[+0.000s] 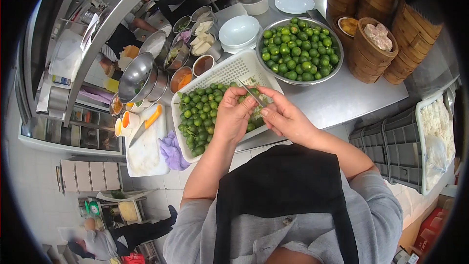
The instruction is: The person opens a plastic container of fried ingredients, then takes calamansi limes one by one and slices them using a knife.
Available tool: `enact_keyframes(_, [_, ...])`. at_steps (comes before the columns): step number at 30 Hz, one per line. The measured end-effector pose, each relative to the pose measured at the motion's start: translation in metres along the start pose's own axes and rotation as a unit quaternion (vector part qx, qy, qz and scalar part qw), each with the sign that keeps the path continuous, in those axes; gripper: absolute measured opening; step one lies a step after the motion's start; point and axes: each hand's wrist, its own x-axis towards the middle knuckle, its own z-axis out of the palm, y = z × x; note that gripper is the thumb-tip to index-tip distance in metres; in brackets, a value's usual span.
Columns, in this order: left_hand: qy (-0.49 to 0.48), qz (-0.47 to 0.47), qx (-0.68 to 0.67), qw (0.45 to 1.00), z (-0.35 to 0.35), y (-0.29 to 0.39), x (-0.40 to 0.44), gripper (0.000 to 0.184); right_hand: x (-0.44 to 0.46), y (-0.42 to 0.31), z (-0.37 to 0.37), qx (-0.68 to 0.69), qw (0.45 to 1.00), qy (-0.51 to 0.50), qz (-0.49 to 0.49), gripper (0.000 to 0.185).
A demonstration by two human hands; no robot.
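Over a white perforated basket (229,70) of small green limes (201,112), my two hands meet close together. My left hand (234,112) is closed, with a green lime partly showing at its fingertips. Pinched in my right hand (286,115) is a small knife (255,97), its narrow metal blade pointing up and left between the hands. Fingers hide the handle. Pale green trimmings lie in the basket below. Beyond the hands, a metal bowl (299,79) is heaped with more green limes.
A cutting board (146,154) with an orange-handled knife (146,124) lies left, beside a purple cloth (173,151). Metal bowls (138,77) and white plates (239,32) stand behind. Bamboo steamers (371,61) stack at right, above a grey crate (386,151). Other people work nearby.
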Motion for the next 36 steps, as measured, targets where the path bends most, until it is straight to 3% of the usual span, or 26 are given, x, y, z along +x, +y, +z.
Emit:
enact_keyframes(10, [-0.007,0.024,-0.011,1.000,-0.007,0.004,-0.011,0.014,0.010,0.009,0.001,0.058,0.998,0.000,0.023,0.044])
enact_keyframes(13, [0.096,0.059,0.056,0.992,-0.010,0.010,-0.011,0.016,0.012,0.015,0.001,0.046,0.998,0.019,0.043,0.044])
enact_keyframes(15, [0.135,0.084,0.073,0.985,-0.012,0.020,-0.007,0.021,0.013,0.014,0.000,-0.026,0.990,0.042,0.135,0.046])
enact_keyframes(16, [0.150,0.087,0.077,0.982,-0.008,0.028,-0.004,0.023,0.013,0.015,-0.002,-0.029,0.990,0.053,0.131,0.046])
enact_keyframes(18, [0.122,0.080,0.109,0.983,0.000,0.043,0.004,0.028,0.013,0.015,-0.004,-0.136,0.979,-0.018,0.150,0.048])
enact_keyframes(22, [0.042,0.039,0.205,0.977,0.027,0.052,0.042,0.029,0.011,0.013,-0.001,-0.166,0.977,-0.025,0.134,0.048])
enact_keyframes(24, [0.026,0.017,0.334,0.942,0.048,0.043,0.069,0.029,0.010,0.012,0.000,-0.168,0.977,-0.034,0.127,0.049])
enact_keyframes(25, [-0.001,0.056,0.426,0.903,0.057,0.035,0.082,0.026,0.010,0.015,-0.001,-0.153,0.979,-0.037,0.126,0.050])
enact_keyframes(27, [-0.107,0.237,0.557,0.789,0.071,0.008,0.115,0.024,0.011,0.016,-0.001,-0.169,0.977,-0.042,0.123,0.051])
enact_keyframes(32, [-0.230,0.257,0.656,0.672,0.121,-0.039,0.154,0.021,0.013,0.020,-0.004,-0.199,0.972,-0.049,0.117,0.045])
enact_keyframes(36, [-0.265,0.233,0.678,0.645,0.127,-0.058,0.165,0.023,0.016,0.034,-0.009,-0.170,0.980,-0.049,0.096,0.043])
